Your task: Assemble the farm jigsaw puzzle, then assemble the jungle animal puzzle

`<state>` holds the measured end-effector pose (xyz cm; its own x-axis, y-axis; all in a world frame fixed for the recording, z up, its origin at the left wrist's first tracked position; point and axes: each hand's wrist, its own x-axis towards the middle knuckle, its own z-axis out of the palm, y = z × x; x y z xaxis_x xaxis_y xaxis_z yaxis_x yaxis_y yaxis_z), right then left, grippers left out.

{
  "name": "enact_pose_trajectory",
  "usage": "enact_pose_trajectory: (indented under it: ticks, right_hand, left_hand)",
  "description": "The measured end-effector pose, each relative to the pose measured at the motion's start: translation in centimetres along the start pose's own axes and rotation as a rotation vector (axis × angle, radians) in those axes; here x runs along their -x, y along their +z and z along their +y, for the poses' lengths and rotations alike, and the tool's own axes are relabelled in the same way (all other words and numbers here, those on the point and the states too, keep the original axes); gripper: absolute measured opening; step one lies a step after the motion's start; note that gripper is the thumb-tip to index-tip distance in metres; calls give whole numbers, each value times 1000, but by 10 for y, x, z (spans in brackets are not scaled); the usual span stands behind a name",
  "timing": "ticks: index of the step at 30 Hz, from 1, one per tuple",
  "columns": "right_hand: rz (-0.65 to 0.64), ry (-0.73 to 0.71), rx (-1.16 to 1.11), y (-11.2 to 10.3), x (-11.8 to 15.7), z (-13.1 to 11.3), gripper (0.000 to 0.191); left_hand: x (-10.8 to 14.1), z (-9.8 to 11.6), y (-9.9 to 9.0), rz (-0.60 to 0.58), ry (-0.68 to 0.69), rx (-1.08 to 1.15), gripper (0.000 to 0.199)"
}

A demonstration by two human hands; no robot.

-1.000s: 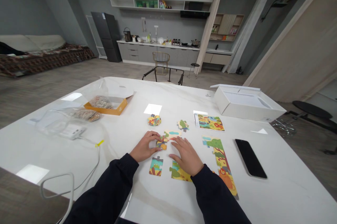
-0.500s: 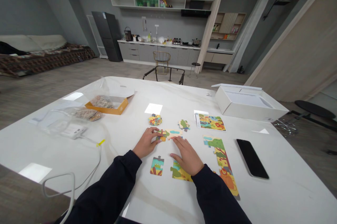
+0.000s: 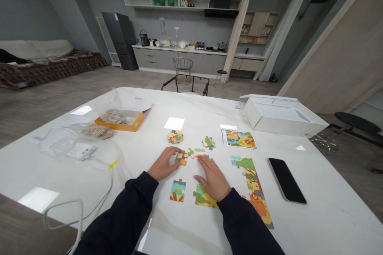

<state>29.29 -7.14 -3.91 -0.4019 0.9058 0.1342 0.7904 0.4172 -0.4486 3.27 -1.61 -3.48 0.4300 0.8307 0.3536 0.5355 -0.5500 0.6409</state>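
My left hand (image 3: 164, 163) grips a puzzle piece (image 3: 181, 158) with a tree on it, thumb and fingertips at its edges. Just right of it lies a light strip of puzzle pieces (image 3: 197, 151), and my right hand (image 3: 213, 175) rests with its fingers spread and fingertips on that strip's lower edge. Below are a single crocodile piece (image 3: 178, 190) and a joined green and yellow section (image 3: 205, 198), partly under my right hand. A longer assembled section (image 3: 253, 179) with a lion stands further right. Behind the hands are a pile of pieces (image 3: 175, 137) and a smaller pile (image 3: 208, 142).
A picture card (image 3: 240, 138) lies behind the lion section, with a black phone (image 3: 286, 180) at the right. An open white box (image 3: 281, 117) stands at the back right. Bagged pieces (image 3: 97, 131), an orange box (image 3: 136, 123) and a white cable (image 3: 109, 191) are at the left.
My left hand has moved slightly left and down with the tree piece, which now sits apart from the light strip. My right hand has hardly moved.
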Motion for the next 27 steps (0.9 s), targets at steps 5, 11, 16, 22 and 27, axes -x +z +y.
enact_pose_trajectory:
  ticks: [5, 11, 16, 22, 27]
  right_hand:
    - [-12, 19, -16, 0, 0, 2, 65]
    - [-32, 29, 0, 0, 0, 3, 62]
    - [-63, 2, 19, 0, 0, 3, 65]
    - [50, 40, 69, -4, 1, -2, 60]
    - [36, 52, 76, -5, 1, -2, 59]
  left_hand:
    - [3, 0, -5, -32, -19, 4, 38]
    - [4, 3, -12, -123, 24, 3, 39]
    - [5, 0, -14, -154, 29, 6, 41]
    - [5, 0, -12, -155, 20, 6, 38]
    - [4, -2, -9, -157, 17, -12, 39]
